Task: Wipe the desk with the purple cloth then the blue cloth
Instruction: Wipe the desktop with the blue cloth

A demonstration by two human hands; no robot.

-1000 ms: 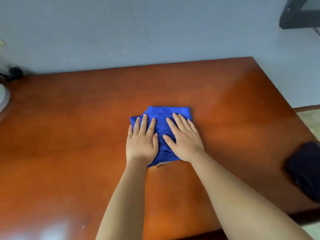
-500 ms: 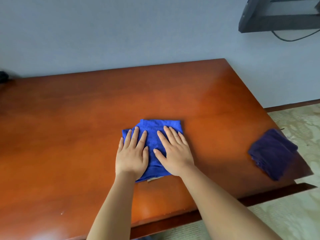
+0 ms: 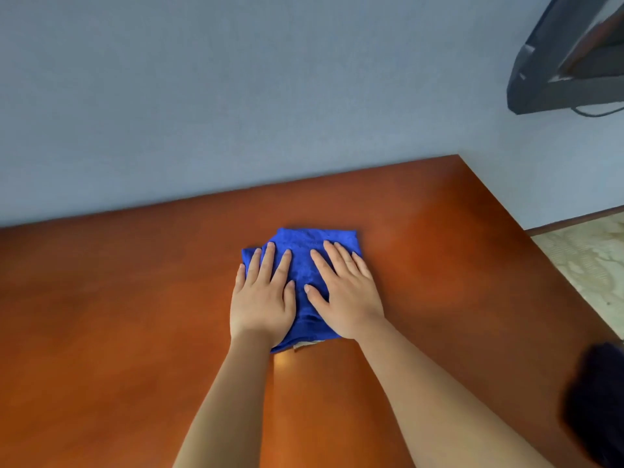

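Folded blue terry cloth [image 3: 302, 265] flat on glossy red-brown wooden desk [image 3: 135, 315] | your left hand [image 3: 263, 298] and right hand [image 3: 347, 295] press it, fingers straight and spread, for even wiping pressure | dark purple cloth [image 3: 597, 407] set aside at right edge, likely finished with

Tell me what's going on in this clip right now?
A person is wiping a wooden desk with a folded blue cloth. Both hands lie flat on the cloth, fingers straight, the left hand and the right hand side by side, pressing it onto the desk near the middle. The purple cloth, dark and blurred, lies untouched at the desk's right edge, so this looks like the blue-cloth stage of the job.
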